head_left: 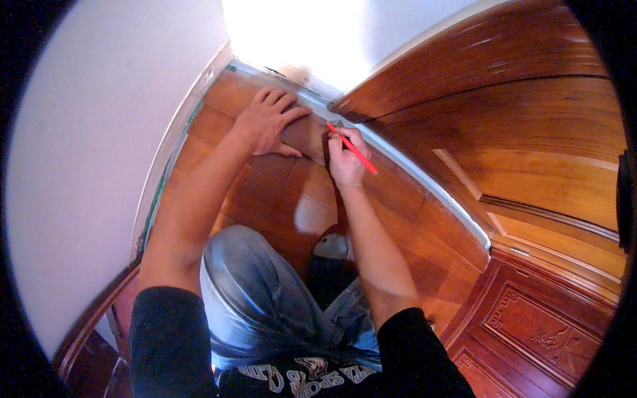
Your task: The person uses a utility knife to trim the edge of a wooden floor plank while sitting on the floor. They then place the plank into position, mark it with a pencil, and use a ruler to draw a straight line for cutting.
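Right fingers [353, 135] pinch diagonal pencil [358, 155], tip forward-left, seemingly on plank [310, 136]; left fingers [296, 113] spread.

Satin wood is seen in the floor planks [265, 189]; glossy grain is shown by the wood panelling [531, 116], polished relief by the carved panel [541, 328]. The wall [113, 132] is finished matt, the jeans [245, 285] are made of denim, the pencil [359, 156] is smoothly coated.
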Available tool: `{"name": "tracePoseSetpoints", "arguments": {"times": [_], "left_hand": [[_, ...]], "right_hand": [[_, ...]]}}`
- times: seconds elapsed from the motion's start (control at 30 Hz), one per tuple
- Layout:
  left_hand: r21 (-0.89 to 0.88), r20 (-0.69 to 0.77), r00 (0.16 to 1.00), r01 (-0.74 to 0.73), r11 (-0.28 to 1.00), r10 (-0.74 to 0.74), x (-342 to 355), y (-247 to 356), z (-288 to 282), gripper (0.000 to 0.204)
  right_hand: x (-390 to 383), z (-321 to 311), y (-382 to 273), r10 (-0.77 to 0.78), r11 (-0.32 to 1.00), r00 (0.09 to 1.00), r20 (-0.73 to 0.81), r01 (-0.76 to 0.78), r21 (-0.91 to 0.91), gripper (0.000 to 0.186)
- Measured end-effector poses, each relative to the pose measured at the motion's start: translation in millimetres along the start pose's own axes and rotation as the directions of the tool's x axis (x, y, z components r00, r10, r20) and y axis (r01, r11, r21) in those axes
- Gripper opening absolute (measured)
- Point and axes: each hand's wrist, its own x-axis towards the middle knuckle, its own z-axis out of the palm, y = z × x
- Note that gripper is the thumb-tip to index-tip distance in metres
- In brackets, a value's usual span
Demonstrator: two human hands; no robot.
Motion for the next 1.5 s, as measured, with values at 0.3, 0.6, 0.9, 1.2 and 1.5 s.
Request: {"name": "tracePoseSetpoints", "arguments": {"times": [0.3, 0.6, 0.9, 1.2, 1.5], "left_hand": [[0.054, -0.021, 1.0, -0.012, 0.998, 0.013, 0, 1, 0, 0.104], [0.045, -0.002, 1.0, -0.001, 0.999, 0.001, -2, 1, -3, 0.103], [0.021, 0.047, 0.999, 0.0, 1.0, -0.001, 1, 4, -6, 0.105], [0.05, 0.262, 0.965, -0.023, 0.998, 0.009, 19, 4, -36, 0.114], [0.16, -0.112, 0.987, -0.098, 0.982, 0.117, -50, 78, -133, 0.099]], "right_hand": [[1, 2, -2, -0.061, 0.998, 0.998, -0.025, 0.062, 0.027, 0.011], [0, 4, 3, -0.111, 0.993, 0.994, -0.006, 0.111, -0.026, 0.007], [-56, -45, -6, 0.13, 0.959, 0.984, 0.117, -0.155, 0.238, 0.01], [-251, -288, -99, 0.177, 0.972, 0.977, 0.121, -0.154, -0.179, 0.02], [-443, -465, -104, 0.086, 0.921, 0.721, -0.688, -0.32, -0.22, 0.029]]}}
